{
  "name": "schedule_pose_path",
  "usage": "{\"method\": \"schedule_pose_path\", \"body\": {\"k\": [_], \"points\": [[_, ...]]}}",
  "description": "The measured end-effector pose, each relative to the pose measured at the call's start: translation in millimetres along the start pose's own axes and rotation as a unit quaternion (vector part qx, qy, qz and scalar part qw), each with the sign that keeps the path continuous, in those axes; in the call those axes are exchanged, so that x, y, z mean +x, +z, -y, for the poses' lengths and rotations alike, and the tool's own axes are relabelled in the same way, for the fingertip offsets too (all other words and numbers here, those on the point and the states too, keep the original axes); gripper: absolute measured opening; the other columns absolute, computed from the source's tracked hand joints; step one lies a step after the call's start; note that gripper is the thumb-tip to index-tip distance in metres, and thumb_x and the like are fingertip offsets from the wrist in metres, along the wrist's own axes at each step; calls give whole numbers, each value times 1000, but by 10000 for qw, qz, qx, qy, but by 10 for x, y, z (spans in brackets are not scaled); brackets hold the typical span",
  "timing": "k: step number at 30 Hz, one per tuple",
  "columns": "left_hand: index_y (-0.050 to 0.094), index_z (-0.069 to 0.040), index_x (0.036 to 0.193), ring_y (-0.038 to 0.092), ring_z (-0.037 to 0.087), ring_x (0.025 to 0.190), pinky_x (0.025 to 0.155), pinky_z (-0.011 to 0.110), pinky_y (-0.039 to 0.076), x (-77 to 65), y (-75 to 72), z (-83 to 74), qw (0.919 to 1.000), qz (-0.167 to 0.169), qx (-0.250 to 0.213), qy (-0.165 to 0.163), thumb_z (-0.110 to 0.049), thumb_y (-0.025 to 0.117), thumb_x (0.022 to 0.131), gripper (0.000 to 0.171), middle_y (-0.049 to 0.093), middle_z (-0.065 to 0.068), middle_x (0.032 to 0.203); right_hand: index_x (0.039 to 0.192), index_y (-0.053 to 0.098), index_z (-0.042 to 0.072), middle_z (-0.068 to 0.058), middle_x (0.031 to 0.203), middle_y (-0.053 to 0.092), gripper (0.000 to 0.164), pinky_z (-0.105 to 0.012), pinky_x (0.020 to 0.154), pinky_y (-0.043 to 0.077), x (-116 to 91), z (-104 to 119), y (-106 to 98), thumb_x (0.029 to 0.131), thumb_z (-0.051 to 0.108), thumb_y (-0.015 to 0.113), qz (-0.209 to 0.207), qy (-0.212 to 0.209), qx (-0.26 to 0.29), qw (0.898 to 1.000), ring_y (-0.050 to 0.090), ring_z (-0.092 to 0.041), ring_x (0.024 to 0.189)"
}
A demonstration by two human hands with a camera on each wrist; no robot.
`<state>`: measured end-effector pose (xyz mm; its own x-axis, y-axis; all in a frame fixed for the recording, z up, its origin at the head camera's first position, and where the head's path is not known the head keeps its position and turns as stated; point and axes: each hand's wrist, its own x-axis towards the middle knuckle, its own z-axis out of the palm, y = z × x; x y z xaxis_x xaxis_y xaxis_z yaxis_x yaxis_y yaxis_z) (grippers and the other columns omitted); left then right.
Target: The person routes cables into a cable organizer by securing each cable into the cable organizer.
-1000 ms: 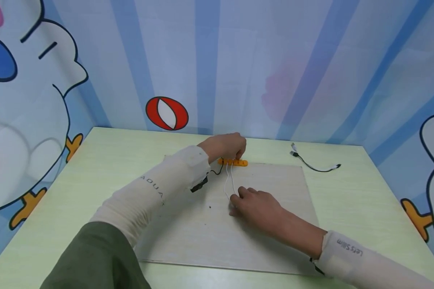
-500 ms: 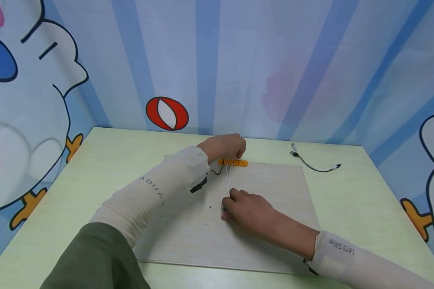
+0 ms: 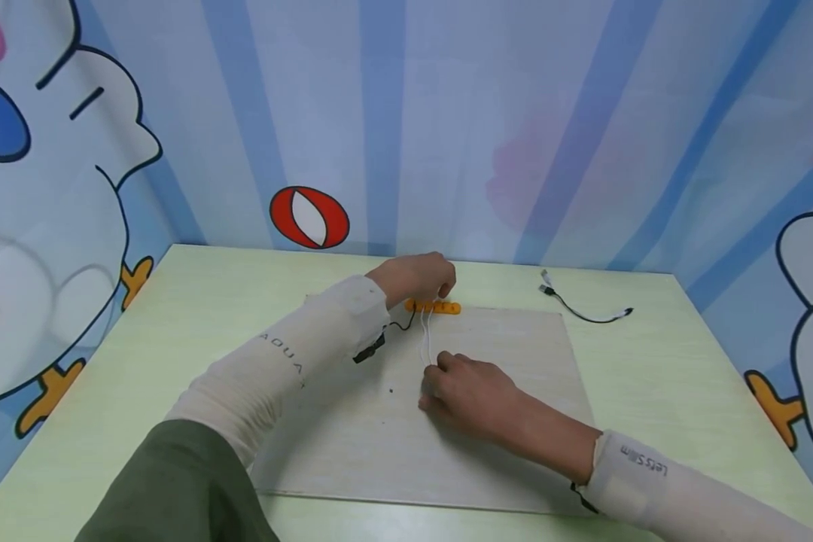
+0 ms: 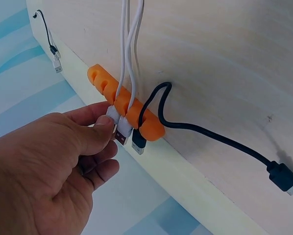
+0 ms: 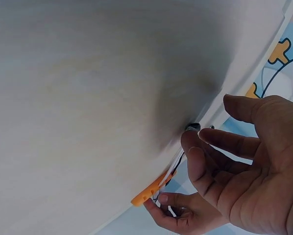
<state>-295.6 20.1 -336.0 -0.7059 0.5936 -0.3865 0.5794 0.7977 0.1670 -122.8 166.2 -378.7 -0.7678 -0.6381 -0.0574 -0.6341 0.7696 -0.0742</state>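
An orange cable clip (image 3: 451,308) sits along the far edge of the whitish board. My left hand (image 3: 416,275) is at it, thumb and index finger pinching a white USB plug (image 4: 113,115) just behind a slot. Beside that plug, a second white cable's USB plug (image 4: 123,130) and a black USB cable (image 4: 205,132) also sit in the clip. The white cables (image 3: 423,331) run toward me to the fingertips of my right hand (image 3: 474,395). In the right wrist view its thumb stands apart and its fingers are loosely bent, a dark plug-like end (image 5: 192,127) by a fingertip.
The board (image 3: 515,467) lies on a pale green-yellow table (image 3: 210,301). At the back right of the table lies another black-and-white USB cable (image 3: 586,316). A printed blue cloth (image 3: 433,150) stands behind the table as a wall.
My right hand has shifted a little to the left, and the near ends of the white cables have moved with it. My left hand stays at the clip.
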Motion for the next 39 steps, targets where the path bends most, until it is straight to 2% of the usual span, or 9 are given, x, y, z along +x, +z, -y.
{"method": "schedule_pose_path", "body": {"k": [7, 10, 13, 15, 17, 24, 28, 33, 39], "points": [[73, -11, 135, 61, 23, 119, 103, 36, 57, 40, -7, 3, 9999, 74, 118, -34, -2, 55, 116, 28, 69, 9, 144, 120, 80, 7, -10, 103, 71, 31, -37, 72, 60, -9, -48, 6, 106, 35, 82, 14, 47, -90, 9999, 63, -19, 83], [70, -11, 120, 54, 19, 101, 91, 31, 51, 76, 0, -8, 9999, -14, 152, -27, 1, 53, 116, 22, 66, 5, 121, 119, 79, 7, -9, 100, 70, 31, -37, 69, 58, -21, -81, 14, 106, 35, 82, -39, 32, -145, 9999, 62, -19, 81], [50, -14, 91, 32, 16, 79, 75, 30, 33, 133, 10, -28, 9997, -206, 133, 60, 9, 49, 113, 31, 38, 0, 88, 116, 78, 8, -9, 98, 69, 28, -36, 66, 56, -39, -120, 23, 106, 34, 82, -172, -2, -188, 9997, 60, -19, 79], [35, -16, 84, 20, 17, 75, 72, 32, 24, 175, 18, -48, 9990, -358, 169, 183, 12, 46, 111, 40, 20, 0, 85, 113, 77, 8, -8, 96, 67, 27, -36, 64, 54, -55, -149, 28, 106, 34, 82, -282, -15, -222, 9994, 60, -19, 78], [29, -17, 83, 15, 16, 74, 71, 32, 21, 219, 27, -78, 9979, -512, 259, 300, 11, 47, 111, 44, 14, 0, 84, 110, 76, 8, -7, 94, 65, 26, -36, 62, 53, -76, -178, 28, 106, 33, 82, -375, -2, -223, 9990, 58, -19, 77], [44, -18, 86, 22, 14, 78, 74, 30, 25, 371, 34, -308, 9942, -629, 755, 429, 1, 53, 116, 37, 25, -2, 81, 115, 76, 7, -9, 106, 67, 23, -39, 67, 58, -203, -322, -8, 107, 29, 80, -679, 141, -141, 9975, 62, -22, 87], [56, -19, 95, 35, 16, 86, 86, 32, 31, 471, 20, -509, 9868, -669, 1411, 430, -8, 53, 119, 27, 45, -3, 84, 125, 75, 3, -14, 119, 70, 30, -42, 78, 64, -301, -467, -30, 108, 27, 79, -723, 431, -116, 9964, 67, -27, 101], [69, -21, 112, 53, 22, 119, 112, 41, 35, 562, 29, -690, 9795, -840, 1786, 401, -15, 58, 119, 14, 72, -2, 117, 127, 76, 0, -18, 120, 72, 31, -48, 83, 66, -415, -672, -44, 108, 24, 79, -853, 722, -59, 9937, 71, -31, 105], [69, -23, 145, 55, 24, 134, 120, 45, 35, 658, 80, -811, 9782, -1038, 1784, 238, -17, 51, 121, 30, 71, -2, 147, 126, 77, -2, -19, 115, 72, 28, -51, 82, 65, -514, -947, -9, 108, 18, 76, -1006, 1046, 66, 9894, 71, -33, 101]]}}
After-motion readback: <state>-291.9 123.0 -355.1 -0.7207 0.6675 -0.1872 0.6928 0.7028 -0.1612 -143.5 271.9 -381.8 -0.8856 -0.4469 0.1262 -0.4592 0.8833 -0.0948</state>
